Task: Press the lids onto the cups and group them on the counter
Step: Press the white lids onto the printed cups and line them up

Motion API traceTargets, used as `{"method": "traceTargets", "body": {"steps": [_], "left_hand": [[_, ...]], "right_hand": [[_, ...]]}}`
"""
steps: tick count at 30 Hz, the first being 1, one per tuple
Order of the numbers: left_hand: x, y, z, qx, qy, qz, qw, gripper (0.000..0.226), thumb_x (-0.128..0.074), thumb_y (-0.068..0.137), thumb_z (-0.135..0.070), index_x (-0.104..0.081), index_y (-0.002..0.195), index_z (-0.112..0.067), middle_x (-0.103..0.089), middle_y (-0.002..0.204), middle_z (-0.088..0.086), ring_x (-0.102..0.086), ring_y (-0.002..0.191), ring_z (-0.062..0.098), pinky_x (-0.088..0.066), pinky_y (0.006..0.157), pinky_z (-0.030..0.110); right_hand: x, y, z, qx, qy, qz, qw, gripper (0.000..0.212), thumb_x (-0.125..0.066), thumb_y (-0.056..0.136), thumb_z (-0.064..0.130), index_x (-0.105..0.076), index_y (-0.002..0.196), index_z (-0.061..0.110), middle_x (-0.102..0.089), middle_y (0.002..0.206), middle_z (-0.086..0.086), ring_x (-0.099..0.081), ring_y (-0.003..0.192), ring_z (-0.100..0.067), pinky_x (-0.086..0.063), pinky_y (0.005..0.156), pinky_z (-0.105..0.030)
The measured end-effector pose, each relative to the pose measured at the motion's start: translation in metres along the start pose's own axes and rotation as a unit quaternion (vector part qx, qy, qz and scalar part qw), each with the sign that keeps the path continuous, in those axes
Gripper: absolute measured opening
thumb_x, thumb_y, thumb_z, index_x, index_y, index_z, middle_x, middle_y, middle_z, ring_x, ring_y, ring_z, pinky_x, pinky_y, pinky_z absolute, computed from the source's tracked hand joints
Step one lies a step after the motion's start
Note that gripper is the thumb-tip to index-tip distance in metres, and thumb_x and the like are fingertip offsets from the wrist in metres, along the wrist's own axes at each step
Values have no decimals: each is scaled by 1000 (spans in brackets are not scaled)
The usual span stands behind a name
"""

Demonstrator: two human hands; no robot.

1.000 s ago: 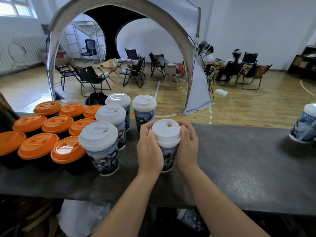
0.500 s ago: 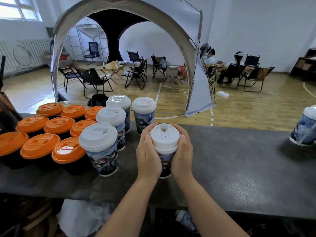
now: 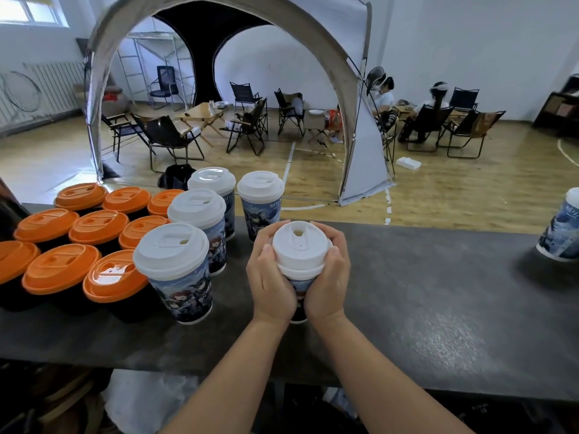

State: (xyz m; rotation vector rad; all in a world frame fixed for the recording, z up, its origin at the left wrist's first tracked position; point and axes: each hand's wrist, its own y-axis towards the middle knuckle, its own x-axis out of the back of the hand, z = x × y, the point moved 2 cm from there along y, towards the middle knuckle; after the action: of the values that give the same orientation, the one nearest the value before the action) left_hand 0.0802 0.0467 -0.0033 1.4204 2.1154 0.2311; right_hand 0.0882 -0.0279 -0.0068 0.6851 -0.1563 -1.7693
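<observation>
A printed paper cup with a white lid [image 3: 299,247] stands on the dark counter [image 3: 423,296] in front of me. My left hand [image 3: 271,278] and my right hand [image 3: 329,277] wrap around it from both sides, thumbs at the lid's rim. Most of the cup's body is hidden by my fingers. To the left stand several lidded printed cups, the nearest [image 3: 175,270] at the front, another [image 3: 200,227] behind it, and one [image 3: 260,203] at the back.
Several black cups with orange lids [image 3: 59,270] crowd the counter's left end. One more printed cup [image 3: 560,230] stands at the far right edge. Beyond the counter are a tent arch [image 3: 354,98], folding chairs and seated people.
The cup in my hands has shifted slightly left and nearer to me. My hands have slid lower around it, with the thumbs pressing at the lid's rim.
</observation>
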Motion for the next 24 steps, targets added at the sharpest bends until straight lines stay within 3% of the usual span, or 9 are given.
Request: {"method": "traceTargets", "body": {"steps": [3, 6, 9, 12, 14, 18, 21, 24], "left_hand": [[-1, 0, -1, 15, 2, -4, 1000, 36, -33, 92, -16, -65, 105, -5, -71, 101, 5, -65, 98, 17, -51, 82, 28], [3, 2, -6, 8, 46, 4, 999, 36, -34, 93, -27, -65, 106, -13, -71, 100, 0, -66, 99, 14, -52, 84, 28], [16, 6, -6, 43, 105, -34, 993, 39, -36, 92, -40, -55, 121, -23, -68, 103, -10, -63, 99, 0, -48, 84, 23], [28, -13, -2, 89, 93, -69, 989, 38, -32, 93, -41, -47, 125, -27, -63, 112, -3, -61, 106, 10, -51, 93, 35], [31, -41, -1, 89, 93, -82, 988, 34, -31, 93, -39, -49, 120, -29, -61, 116, 0, -59, 109, 10, -49, 96, 33], [32, -72, 0, 88, 92, -60, 990, 32, -32, 92, -40, -51, 117, -31, -59, 121, -3, -56, 110, 0, -43, 91, 13], [35, -60, -2, 100, 83, -51, 990, 36, -31, 92, -38, -51, 121, -32, -59, 122, -9, -55, 111, -6, -43, 88, 8], [40, -42, 0, 115, 95, -22, 989, 41, -29, 92, -42, -50, 127, -35, -58, 125, -15, -53, 111, -15, -45, 90, 9]], "right_hand": [[0, -2, 1, 11, -12, -1, 1000, 28, -37, 91, 29, -64, 98, 34, -68, 100, -2, -65, 96, -22, -56, 79, -42], [0, -4, 5, 7, -29, 16, 999, 26, -39, 92, 36, -59, 106, 30, -66, 104, 1, -64, 99, -17, -55, 82, -34], [6, -7, 5, -35, -45, 64, 996, 30, -39, 94, 37, -54, 119, 28, -63, 116, 4, -61, 110, -13, -52, 92, -35], [20, -19, 0, -83, -26, 136, 987, 56, -40, 88, 56, -39, 139, 31, -54, 135, 12, -51, 127, -6, -45, 103, -29], [31, -27, -5, -110, -52, 180, 976, 67, -40, 87, 61, -28, 148, 34, -46, 144, 20, -43, 134, -1, -39, 109, -29], [46, -35, -8, -120, -124, 237, 956, 54, -52, 94, 33, -36, 145, 23, -57, 134, 15, -52, 126, -2, -44, 106, -26], [45, -32, -14, -111, -202, 261, 937, 63, -67, 89, 6, -39, 143, 20, -54, 135, 7, -52, 124, -1, -47, 100, -21], [36, -25, -22, -105, -295, 257, 914, 69, -78, 79, 11, -43, 135, 31, -49, 127, 12, -49, 117, 6, -47, 97, -16]]}}
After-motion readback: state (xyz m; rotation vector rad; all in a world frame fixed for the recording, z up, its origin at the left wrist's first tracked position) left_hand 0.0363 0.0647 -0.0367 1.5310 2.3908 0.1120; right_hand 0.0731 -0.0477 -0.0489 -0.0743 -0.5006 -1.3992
